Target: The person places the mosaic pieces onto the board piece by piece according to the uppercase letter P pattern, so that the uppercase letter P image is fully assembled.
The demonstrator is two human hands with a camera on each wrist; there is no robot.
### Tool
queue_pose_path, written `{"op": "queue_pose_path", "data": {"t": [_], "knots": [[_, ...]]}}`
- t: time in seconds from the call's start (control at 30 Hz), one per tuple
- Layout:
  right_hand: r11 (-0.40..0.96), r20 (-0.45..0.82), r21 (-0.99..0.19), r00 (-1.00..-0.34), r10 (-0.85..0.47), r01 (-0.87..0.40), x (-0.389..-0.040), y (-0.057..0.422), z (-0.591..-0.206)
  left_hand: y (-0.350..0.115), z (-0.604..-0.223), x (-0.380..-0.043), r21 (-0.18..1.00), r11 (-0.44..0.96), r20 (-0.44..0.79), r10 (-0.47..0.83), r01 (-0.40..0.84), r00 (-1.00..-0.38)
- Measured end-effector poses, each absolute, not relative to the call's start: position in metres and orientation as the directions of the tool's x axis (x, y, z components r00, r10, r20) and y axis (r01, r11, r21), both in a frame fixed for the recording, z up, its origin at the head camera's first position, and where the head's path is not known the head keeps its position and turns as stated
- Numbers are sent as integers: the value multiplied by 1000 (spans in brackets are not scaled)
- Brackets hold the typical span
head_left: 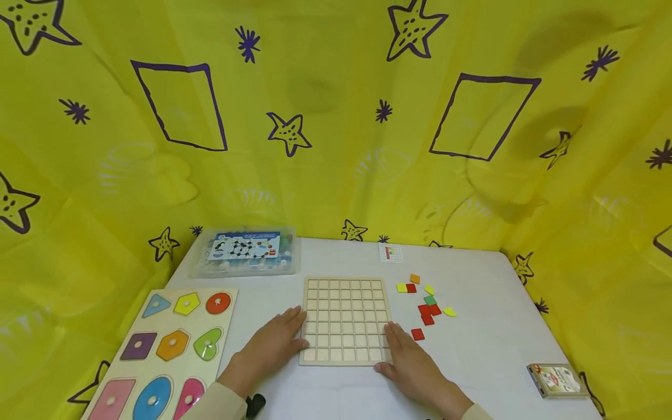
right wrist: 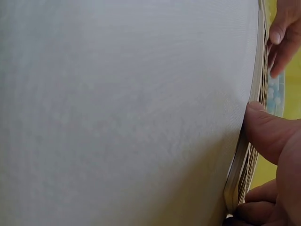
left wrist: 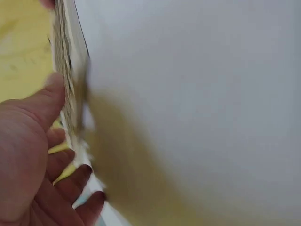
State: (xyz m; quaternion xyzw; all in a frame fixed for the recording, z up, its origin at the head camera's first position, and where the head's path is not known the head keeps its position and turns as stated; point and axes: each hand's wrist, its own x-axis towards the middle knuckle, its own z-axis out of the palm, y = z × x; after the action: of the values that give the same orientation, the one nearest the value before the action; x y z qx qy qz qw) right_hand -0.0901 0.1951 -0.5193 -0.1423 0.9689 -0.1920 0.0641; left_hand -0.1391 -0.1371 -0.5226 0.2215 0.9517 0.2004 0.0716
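Note:
A square wooden grid board (head_left: 346, 321) lies flat on the table, its cells bare. Along its left edge rests my left hand (head_left: 273, 344), fingers straight and pointing away from me. My right hand (head_left: 412, 359) lies at the right edge near the front corner, its fingers extended along the side. The right wrist view shows that thumb (right wrist: 263, 127) against the board's front edge (right wrist: 251, 89). In the left wrist view the thumb (left wrist: 49, 96) is at the board's edge, with the other fingers loosely bent below. Red tiles (head_left: 427, 318) lie scattered right of the board.
Yellow, green and orange tiles (head_left: 415, 279) lie among the red ones. A small pattern card (head_left: 391, 253) is at the back. To the left are a shape puzzle board (head_left: 178, 321) and a clear plastic box (head_left: 244, 267). A small box (head_left: 557, 380) sits at the right edge.

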Motion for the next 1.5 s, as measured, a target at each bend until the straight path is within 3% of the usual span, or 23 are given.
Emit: {"op": "queue_pose_path", "data": {"t": [0.27, 0.63, 0.93, 1.3, 1.5], "knots": [[912, -88, -329, -954, -288, -244, -88, 195, -519, -146, -520, -175, 493, 784, -155, 507, 378, -848], [908, -95, -313, -942, -323, -279, -73, 198, -518, -151, -520, -161, 536, 760, -187, 531, 367, -827], [907, -138, -320, -933, -332, -275, -74, 202, -519, -149, -516, -170, 463, 784, -214, 552, 414, -806], [885, -65, -334, -929, -365, -324, -74, 196, -521, -153, -511, -172, 466, 799, -241, 527, 379, -815], [888, -119, -396, -946, -301, -233, -75, 198, -524, -153, -516, -174, 510, 779, -234, 534, 366, -812]]}}
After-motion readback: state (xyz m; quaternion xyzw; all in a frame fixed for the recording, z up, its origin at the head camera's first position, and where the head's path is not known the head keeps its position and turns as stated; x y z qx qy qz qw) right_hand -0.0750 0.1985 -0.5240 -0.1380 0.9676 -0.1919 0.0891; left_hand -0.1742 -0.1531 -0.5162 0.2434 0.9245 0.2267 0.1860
